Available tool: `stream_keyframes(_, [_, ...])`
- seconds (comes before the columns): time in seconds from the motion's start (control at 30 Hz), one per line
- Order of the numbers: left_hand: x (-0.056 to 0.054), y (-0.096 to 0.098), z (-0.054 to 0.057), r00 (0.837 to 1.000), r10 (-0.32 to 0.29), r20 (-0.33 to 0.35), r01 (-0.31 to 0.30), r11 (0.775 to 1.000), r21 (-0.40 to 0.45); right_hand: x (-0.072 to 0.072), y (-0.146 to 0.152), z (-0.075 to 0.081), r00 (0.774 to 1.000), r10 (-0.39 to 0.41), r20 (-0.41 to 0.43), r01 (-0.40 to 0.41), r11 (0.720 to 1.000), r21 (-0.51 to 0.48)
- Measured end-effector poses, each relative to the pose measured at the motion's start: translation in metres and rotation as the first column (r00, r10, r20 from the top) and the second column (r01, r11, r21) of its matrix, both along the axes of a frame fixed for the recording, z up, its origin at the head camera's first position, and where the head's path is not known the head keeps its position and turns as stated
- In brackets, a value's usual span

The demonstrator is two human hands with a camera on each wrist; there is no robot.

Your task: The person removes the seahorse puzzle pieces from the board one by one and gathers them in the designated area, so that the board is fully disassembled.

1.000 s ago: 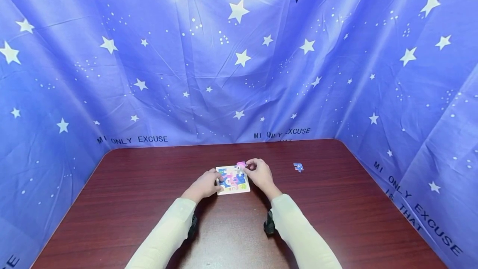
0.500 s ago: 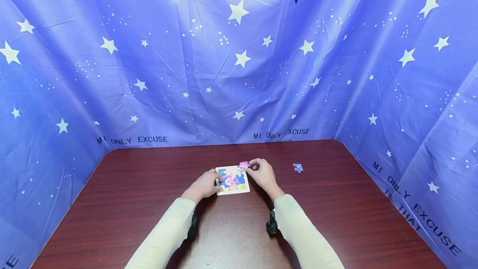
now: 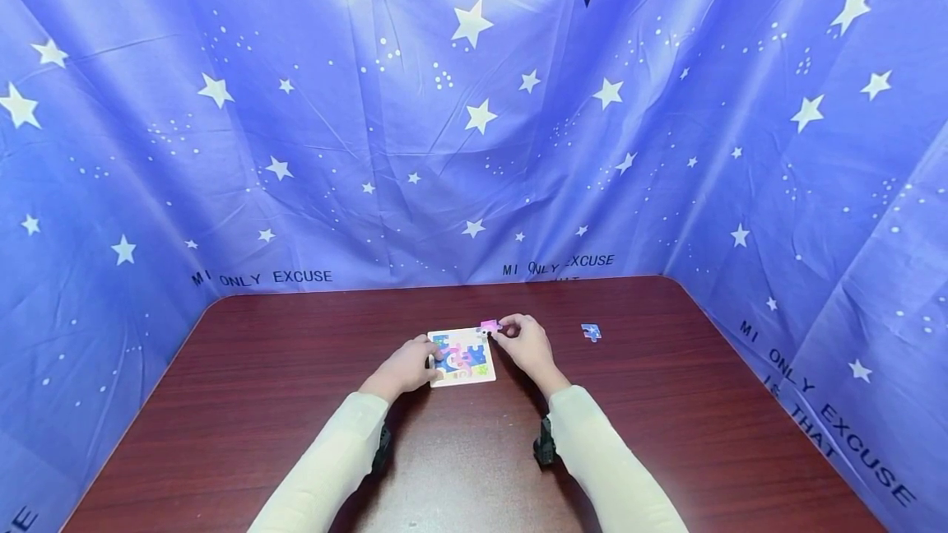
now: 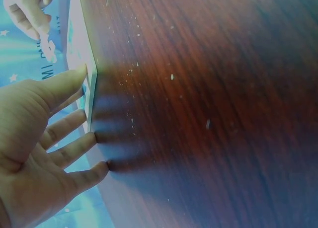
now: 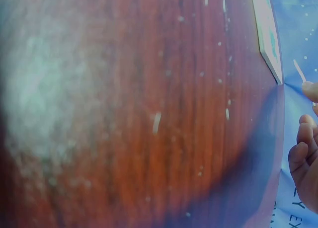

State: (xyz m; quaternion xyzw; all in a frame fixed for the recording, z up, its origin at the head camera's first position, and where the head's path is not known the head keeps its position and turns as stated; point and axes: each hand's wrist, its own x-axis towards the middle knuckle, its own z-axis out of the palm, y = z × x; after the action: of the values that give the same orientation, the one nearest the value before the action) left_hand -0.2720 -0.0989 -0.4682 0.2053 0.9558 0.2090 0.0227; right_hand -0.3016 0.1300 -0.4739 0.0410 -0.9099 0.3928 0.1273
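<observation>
A small square jigsaw puzzle board (image 3: 481, 373) with a pale frame lies on the table, its picture in pink, blue and green. My left hand (image 3: 403, 366) rests at its left side. In the left wrist view the thumb (image 4: 74, 81) touches the board's edge, while the other fingers stretch out fairly straight along it. My right hand (image 3: 527, 345) pinches a pink and white puzzle piece (image 3: 490, 326) between thumb and fingertips, over the board's far right corner. Seen from the right wrist, that piece shows as a thin pale edge (image 5: 299, 70) above the board's level.
A blue puzzle piece (image 3: 591, 332) with a white star lies on the dark red-brown wooden table (image 3: 296, 401), right of the right hand. Blue star-printed cloth (image 3: 415, 130) surrounds the table's back and sides. Each wrist wears a black camera (image 3: 544, 442).
My right hand has shifted slightly to the right with the pink piece, from over the board toward its far right corner. The left hand and the board stay in place.
</observation>
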Motion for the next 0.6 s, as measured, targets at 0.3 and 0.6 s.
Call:
stream_keyframes(0.3, [-0.001,0.000,0.000,1.000,-0.007,-0.006,0.007,1.000,0.002,0.000,0.005,-0.001,1.000,-0.016,0.020,0.016,1.000,0.004])
stream_keyframes(0.6, [-0.001,0.000,0.000,1.000,-0.001,-0.002,0.001,1.000,-0.003,-0.002,0.011,-0.003,0.999,-0.035,0.018,0.034,0.999,0.019])
